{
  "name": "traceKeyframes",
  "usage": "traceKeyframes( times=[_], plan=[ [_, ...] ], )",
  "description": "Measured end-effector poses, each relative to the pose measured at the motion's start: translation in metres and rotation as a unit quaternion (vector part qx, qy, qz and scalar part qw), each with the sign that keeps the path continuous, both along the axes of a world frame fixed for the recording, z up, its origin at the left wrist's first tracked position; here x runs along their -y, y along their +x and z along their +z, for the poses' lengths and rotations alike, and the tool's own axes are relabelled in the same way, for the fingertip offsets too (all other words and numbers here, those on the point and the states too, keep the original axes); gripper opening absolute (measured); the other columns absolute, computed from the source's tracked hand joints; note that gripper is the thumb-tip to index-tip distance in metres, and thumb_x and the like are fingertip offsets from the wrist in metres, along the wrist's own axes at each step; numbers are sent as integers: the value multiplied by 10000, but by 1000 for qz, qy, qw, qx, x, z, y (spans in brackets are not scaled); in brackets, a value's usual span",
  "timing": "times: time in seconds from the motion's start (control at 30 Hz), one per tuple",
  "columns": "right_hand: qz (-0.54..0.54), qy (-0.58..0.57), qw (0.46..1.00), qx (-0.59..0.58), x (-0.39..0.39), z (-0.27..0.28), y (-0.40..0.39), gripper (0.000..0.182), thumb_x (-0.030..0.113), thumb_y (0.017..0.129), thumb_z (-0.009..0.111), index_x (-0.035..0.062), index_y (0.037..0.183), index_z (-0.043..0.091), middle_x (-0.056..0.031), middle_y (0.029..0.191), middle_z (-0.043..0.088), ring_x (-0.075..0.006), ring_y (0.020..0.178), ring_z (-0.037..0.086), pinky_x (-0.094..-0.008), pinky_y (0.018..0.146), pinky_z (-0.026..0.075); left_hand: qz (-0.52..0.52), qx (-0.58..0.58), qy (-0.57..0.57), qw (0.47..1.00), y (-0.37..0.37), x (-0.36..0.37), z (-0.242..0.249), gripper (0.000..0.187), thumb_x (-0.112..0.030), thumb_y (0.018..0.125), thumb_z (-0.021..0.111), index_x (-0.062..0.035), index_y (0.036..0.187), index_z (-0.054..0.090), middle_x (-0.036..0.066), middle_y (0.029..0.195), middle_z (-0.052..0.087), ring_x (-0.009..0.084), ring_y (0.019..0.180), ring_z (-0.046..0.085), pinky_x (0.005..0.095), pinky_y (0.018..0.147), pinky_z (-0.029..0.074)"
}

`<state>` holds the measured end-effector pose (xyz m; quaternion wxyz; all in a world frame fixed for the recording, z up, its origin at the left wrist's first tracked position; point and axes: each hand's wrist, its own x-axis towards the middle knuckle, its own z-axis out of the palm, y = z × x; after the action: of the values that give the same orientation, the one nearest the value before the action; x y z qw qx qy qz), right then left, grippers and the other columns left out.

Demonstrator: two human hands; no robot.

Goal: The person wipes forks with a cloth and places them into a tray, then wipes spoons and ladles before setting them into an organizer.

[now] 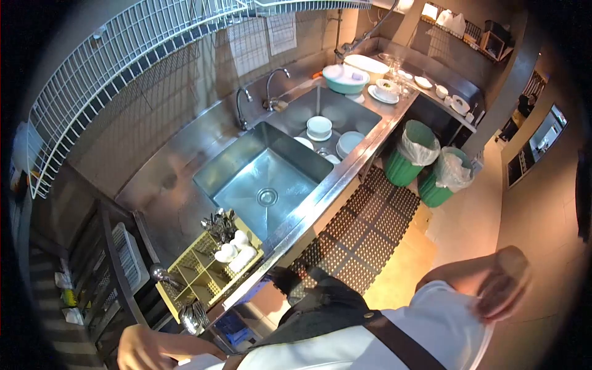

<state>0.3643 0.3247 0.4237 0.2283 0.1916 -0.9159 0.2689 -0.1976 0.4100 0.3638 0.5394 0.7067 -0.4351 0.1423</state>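
A stainless-steel counter (166, 185) runs through a tiled dishwashing area, with a compartmented yellow cutlery rack (229, 285) at the left-hand end of the near sink basin (243, 176) and a person's two bare hands low in view.
Beyond that basin, white bowls (319, 126) stand in the far basin (300, 102) and a teal tub (345, 84) sits farther along; across the counter's front edge lie a perforated floor mat (364, 231) and lined green bins (404, 169). The left hand (137, 349), nearest the rack, looks loosely curled with nothing visible in it, its fingers partly hidden; the right hand (501, 299) is blurred, its opening and any hold impossible to tell. Darkness crops the corners; metal cutlery (221, 226) overlaps indistinctly.
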Motion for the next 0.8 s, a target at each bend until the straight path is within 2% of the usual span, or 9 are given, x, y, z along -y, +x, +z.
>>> traceKeyframes(
  times=[0.07, 0.13, 0.2, 0.3, 0.33, 0.4, 0.47, 0.53, 0.8],
  plan=[
    [-67, -169, 982, -55, -30, -49, -4, 307, 250, 916, 457, 16, 874, 653, -151, 856, 664, -204, 788, 675, -318, 620, 542, -24, -210, -187, 959, 43, 7, -28, 193, -72, 905, 545, 89, 1011, 543, 264, 989, 589, 385, 762, 612, 493, 624, 492],
    [-288, -491, 636, -522, -14, -192, -36, 443, 325, 961, 376, -28, 951, 643, -193, 916, 661, -242, 843, 677, -339, 647, 556, -177, -215, -139, 950, 65, -9, -106, 396, -321, 875, 630, 47, 1000, 552, 232, 889, 582, 381, 805, 582, 508, 683, 424],
    [-144, -496, 852, 87, -125, -187, -18, 549, 408, 882, 579, -37, 1200, 532, -180, 1116, 619, -251, 979, 619, -392, 790, 537, 90, -108, -475, 868, 79, 19, -178, 410, -323, 842, 669, 26, 1038, 583, 214, 933, 636, 376, 902, 622, 522, 846, 454],
    [-326, -753, 449, 353, -122, -362, -28, 577, 368, 861, 625, 42, 1308, 461, -148, 1083, 627, -252, 917, 633, -417, 790, 548, 393, -339, -498, 695, 66, 63, -273, 415, -230, 895, 553, 36, 1209, 496, 220, 1206, 546, 350, 1175, 497, 527, 1058, 291],
    [-191, -600, 771, 94, -90, -491, -13, 557, 359, 856, 631, 65, 1301, 471, -146, 1088, 625, -244, 957, 621, -467, 855, 505, 352, -400, -614, 583, 73, 67, -308, 366, -108, 883, 480, 10, 1229, 492, 208, 1233, 536, 302, 1170, 514, 431, 1054, 333],
    [-79, -517, 852, -35, -28, -659, 22, 474, 336, 857, 625, 77, 1240, 525, -150, 1073, 637, -251, 982, 617, -489, 901, 466, 638, -489, -42, 593, 49, 124, -480, 397, -152, 873, 498, -36, 1252, 492, 192, 1188, 571, 256, 1101, 567, 363, 978, 418],
    [-242, -850, 339, 321, 32, -739, 59, 367, 306, 867, 600, 54, 1134, 613, -162, 1032, 664, -278, 952, 632, -432, 865, 474, 542, -709, -120, 435, 63, 156, -526, 402, -162, 872, 502, -40, 1255, 490, 193, 1182, 574, 259, 1093, 571, 364, 969, 423],
    [-477, -378, 653, 450, -4, -612, 22, 258, 269, 851, 627, 33, 950, 665, -166, 866, 659, -248, 774, 633, -417, 683, 467, 497, -760, -235, 347, 73, 186, -553, 408, -173, 871, 506, -43, 1258, 488, 193, 1176, 578, 263, 1085, 575, 365, 959, 429],
    [-444, -407, 527, 600, -121, -596, -1, 213, 231, 847, 598, 34, 909, 648, -132, 784, 631, -214, 690, 612, -368, 571, 453, 542, -672, -471, 182, 170, 276, -557, 434, -216, 866, 522, -59, 1268, 479, 194, 1153, 590, 277, 1053, 590, 367, 922, 452]
  ],
)
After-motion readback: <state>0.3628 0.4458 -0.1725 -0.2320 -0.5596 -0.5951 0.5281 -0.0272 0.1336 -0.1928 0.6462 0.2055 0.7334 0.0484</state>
